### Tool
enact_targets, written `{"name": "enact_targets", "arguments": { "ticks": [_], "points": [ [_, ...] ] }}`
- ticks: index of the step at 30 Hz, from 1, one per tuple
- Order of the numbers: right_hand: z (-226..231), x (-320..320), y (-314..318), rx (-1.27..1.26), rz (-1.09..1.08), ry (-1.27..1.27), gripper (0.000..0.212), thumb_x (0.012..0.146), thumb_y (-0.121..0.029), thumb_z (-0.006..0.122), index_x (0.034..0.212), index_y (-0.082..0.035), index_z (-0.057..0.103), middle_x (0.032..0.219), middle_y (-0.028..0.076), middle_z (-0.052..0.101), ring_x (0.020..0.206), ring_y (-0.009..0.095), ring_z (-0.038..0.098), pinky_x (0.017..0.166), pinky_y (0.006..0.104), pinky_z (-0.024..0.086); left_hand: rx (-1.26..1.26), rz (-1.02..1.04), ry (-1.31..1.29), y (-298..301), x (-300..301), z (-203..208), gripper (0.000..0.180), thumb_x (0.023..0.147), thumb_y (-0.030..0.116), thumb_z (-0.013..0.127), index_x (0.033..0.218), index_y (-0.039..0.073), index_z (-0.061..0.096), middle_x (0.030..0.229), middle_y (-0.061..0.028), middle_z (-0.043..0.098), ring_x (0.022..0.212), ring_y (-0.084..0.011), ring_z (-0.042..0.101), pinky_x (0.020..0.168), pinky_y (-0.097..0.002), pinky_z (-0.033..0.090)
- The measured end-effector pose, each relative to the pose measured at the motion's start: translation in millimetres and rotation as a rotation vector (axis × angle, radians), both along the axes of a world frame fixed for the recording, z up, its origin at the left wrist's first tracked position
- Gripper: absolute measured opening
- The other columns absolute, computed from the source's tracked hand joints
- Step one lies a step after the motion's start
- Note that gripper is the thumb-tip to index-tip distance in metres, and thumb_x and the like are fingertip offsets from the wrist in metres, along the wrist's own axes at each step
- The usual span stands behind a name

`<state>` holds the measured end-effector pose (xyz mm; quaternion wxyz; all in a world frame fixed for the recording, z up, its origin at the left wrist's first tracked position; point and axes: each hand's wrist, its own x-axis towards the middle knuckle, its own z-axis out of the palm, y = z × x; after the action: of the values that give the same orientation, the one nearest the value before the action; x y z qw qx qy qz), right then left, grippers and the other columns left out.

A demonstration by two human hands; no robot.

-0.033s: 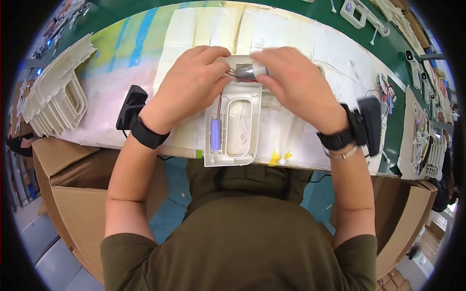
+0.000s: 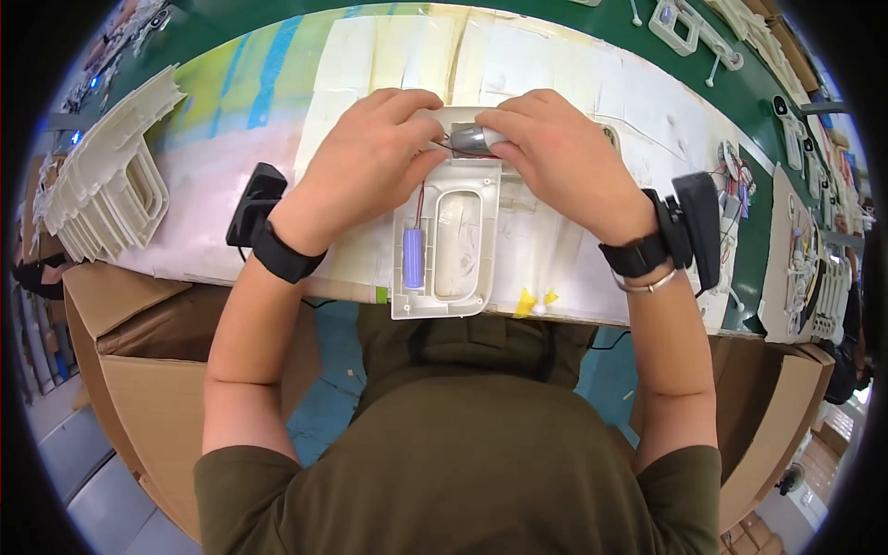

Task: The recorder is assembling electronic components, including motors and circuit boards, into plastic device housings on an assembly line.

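The white casing (image 2: 489, 236) lies at the tabletop's (image 2: 555, 55) near edge, jutting slightly past it. Over its far end, between both hands, the right hand (image 2: 566, 153) pinches a grey cylinder's (image 2: 469, 141) pale end; the left hand (image 2: 377, 148) curls just left, its grip unclear. A purple cell (image 2: 413, 259) lies toward the casing's near-left corner.

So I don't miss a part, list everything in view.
Casing: one, white, worktop's near edge
Battery: one, purple, casing's left side
Cylinder: one, grey, casing's far end
Shells: several, white, stacked left
Worktop: one, mostly white, centre
Boxes: two, brown, below worktop, both sides
Wire clump: one, mixed colours, right
Loose parts: several, mostly white, far right
Wristbands: two, black, both wrists
Shirt: one, olive, bottom
Left hand: one, bare, cylinder's left end
Right hand: one, bare, cylinder's right end
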<state>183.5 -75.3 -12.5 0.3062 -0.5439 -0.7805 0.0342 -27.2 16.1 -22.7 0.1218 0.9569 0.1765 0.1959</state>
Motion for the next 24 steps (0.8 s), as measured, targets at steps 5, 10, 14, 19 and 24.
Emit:
{"name": "enact_targets", "arguments": {
  "ticks": [5, 10, 14, 19, 24],
  "points": [
    [-19, -1, -1, -0.116, -0.024, 0.224, 0.021, 0.079, -0.009, 0.065, 0.099, -0.005, 0.064, 0.089, 0.011, 0.064, 0.089, 0.029, 0.058, 0.079, 0.0361, 0.048, 0.007, 0.043, -0.06, 1, 6, -9, 0.012, 0.078, 0.01, 0.066, 0.088, 0.003, 0.065, 0.105, -0.0092, 0.063, 0.097, -0.0292, 0.057, 0.085, -0.0359, 0.047],
    [-22, -8, -2, -0.069, -0.12, 0.326, 0.019, 0.079, -0.01, 0.066, 0.097, -0.005, 0.065, 0.084, 0.01, 0.064, 0.081, 0.027, 0.059, 0.072, 0.0352, 0.048, -0.248, 0.053, -0.261, 7, -3, -15, 0.014, 0.08, 0.003, 0.064, 0.094, 0.003, 0.067, 0.11, -0.0091, 0.063, 0.097, -0.0254, 0.06, 0.079, -0.0319, 0.05],
    [-23, -11, -2, -0.118, -0.151, 0.376, 0.019, 0.079, -0.011, 0.067, 0.096, -0.005, 0.065, 0.081, 0.01, 0.063, 0.078, 0.026, 0.059, 0.068, 0.0348, 0.047, -0.221, 0.047, -0.271, 6, -1, -17, 0.014, 0.078, 0.002, 0.064, 0.091, 0.004, 0.066, 0.107, -0.0077, 0.064, 0.096, -0.0273, 0.06, 0.08, -0.0342, 0.05],
    [-26, -7, -3, -0.063, -0.142, 0.339, 0.019, 0.079, -0.011, 0.067, 0.097, -0.005, 0.065, 0.081, 0.01, 0.063, 0.077, 0.026, 0.059, 0.068, 0.0347, 0.048, 0.049, 0.092, -0.111, -1, 11, -9, 0.017, 0.074, -0.001, 0.067, 0.09, 0.003, 0.065, 0.108, -0.0102, 0.063, 0.094, -0.0255, 0.061, 0.077, -0.0321, 0.051],
    [-26, -8, -6, -0.067, -0.203, 0.417, 0.019, 0.079, -0.012, 0.067, 0.097, -0.006, 0.065, 0.081, 0.011, 0.063, 0.075, 0.026, 0.059, 0.068, 0.0344, 0.048, 0.16, 0.09, -0.113, -1, 10, -10, 0.015, 0.073, 0.003, 0.068, 0.088, 0.005, 0.065, 0.111, -0.0102, 0.062, 0.102, -0.0273, 0.058, 0.079, -0.033, 0.05]
  ]
}}
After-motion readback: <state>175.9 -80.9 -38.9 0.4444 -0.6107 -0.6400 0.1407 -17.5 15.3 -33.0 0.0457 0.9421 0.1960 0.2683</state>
